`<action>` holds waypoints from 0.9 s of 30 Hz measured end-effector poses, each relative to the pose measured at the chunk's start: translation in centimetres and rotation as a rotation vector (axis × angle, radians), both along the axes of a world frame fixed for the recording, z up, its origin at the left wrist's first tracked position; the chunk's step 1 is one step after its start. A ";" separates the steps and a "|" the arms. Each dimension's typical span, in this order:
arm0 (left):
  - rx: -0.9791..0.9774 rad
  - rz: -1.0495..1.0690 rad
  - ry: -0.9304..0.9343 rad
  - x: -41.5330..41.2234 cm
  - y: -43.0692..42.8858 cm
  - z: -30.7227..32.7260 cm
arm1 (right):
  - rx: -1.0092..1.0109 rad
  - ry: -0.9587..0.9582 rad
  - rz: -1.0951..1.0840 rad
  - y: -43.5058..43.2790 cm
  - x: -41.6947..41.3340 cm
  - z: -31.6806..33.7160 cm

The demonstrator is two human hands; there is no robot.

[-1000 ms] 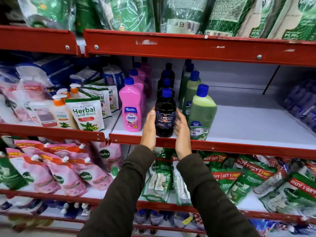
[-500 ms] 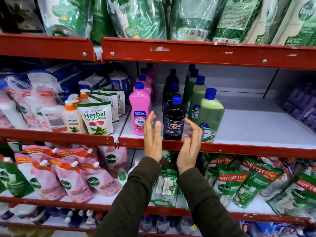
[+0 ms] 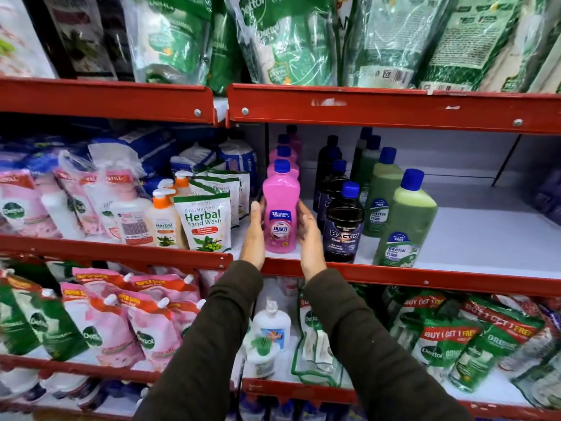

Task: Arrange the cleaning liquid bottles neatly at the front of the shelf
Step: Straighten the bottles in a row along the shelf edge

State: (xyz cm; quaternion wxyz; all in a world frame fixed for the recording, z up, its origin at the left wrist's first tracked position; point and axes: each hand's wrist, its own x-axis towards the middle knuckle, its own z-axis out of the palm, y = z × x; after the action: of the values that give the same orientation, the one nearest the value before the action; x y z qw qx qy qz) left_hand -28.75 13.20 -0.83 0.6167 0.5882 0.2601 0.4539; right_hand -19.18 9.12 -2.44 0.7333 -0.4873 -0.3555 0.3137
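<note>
Left hand (image 3: 254, 238) & right hand (image 3: 308, 240), fingers near straight, press pink bottle (image 3: 280, 220) sides at shelf (image 3: 394, 276) near edge. Looks full, rigid, slick plastic: prob heavy-ish; grip mid-body, not cap (image 3: 282, 166).

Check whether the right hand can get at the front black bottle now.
Probably yes: the right hand is against the pink bottle, and the black bottle stands right beside it, nothing between.

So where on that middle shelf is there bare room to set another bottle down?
The white shelf right of the front green bottle lies bare. A narrow strip separates the dark bottle from it. Crowded on the left: the left hand fills the gap between the pink bottle and the herbal pouch.
</note>
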 end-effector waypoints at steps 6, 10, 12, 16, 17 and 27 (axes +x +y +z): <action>0.078 0.036 0.072 -1.4 -0.1 -1.2 | 0.009 -0.097 -0.055 -1.8 -1.0 -1.1; 0.134 0.062 0.110 -2.1 -0.6 -2.2 | 0.015 -0.107 -0.065 -2.6 -1.9 -1.5; 0.138 0.066 0.111 -2.1 -0.8 -2.3 | 0.013 -0.121 -0.080 -2.7 -2.3 -1.6; 0.141 0.054 0.108 -2.0 -1.2 -2.2 | 0.003 -0.150 -0.089 -2.9 -2.7 -1.4; 0.144 0.061 0.114 -2.1 -1.4 -2.1 | -0.001 -0.167 -0.089 -3.0 -2.7 -1.4; 0.421 0.461 -0.004 0.6 -5.9 -3.9 | 0.223 -0.228 -0.595 -6.5 -0.8 -3.7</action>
State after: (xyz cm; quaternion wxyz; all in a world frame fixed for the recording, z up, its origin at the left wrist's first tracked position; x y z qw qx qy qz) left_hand -28.15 7.35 -4.71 0.3627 0.6275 0.2857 0.6269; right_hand -19.96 2.67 -6.15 0.7971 -0.5185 -0.3094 -0.0111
